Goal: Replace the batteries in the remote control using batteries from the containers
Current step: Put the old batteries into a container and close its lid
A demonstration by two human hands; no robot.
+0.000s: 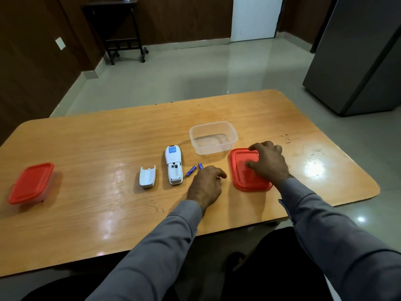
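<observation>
A white remote control (173, 165) lies face down on the wooden table (86, 148), its battery bay open and empty. Its white battery cover (147, 176) lies just left of it. Two blue batteries (191, 170) (200, 165) rest on the table right of the remote. My left hand (206, 185) hovers loosely curled right beside them, holding nothing I can see. My right hand (268, 162) lies flat on a red lid (243, 179) on the table. Behind the lid stands a clear, empty container (213, 137) without a lid.
A second container with a red lid (31, 183) on it stands near the table's left edge. A grey cabinet (358, 51) rises beyond the table's far right corner, and a dark wheeled stand (121, 29) is by the back wall.
</observation>
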